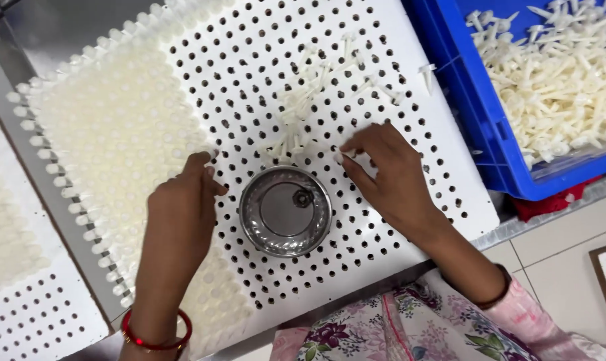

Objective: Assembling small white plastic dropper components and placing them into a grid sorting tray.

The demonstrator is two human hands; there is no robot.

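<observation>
A white perforated board (396, 87) lies in front of me, its left part filled with cream plastic pins (116, 134) standing in the holes. My left hand (179, 220) rests at the edge of the filled area, fingertips pressed on a pin. My right hand (386, 177) pinches a small white pin between thumb and fingers just above the board. A loose heap of white pins (316, 93) lies on the board beyond both hands. A small round steel bowl (285, 211) sits between my hands.
A blue crate (470, 100) full of white plastic pins (563, 80) stands at the right. A second perforated board (22, 294), partly filled, lies at the left. Tiled floor shows at the lower right.
</observation>
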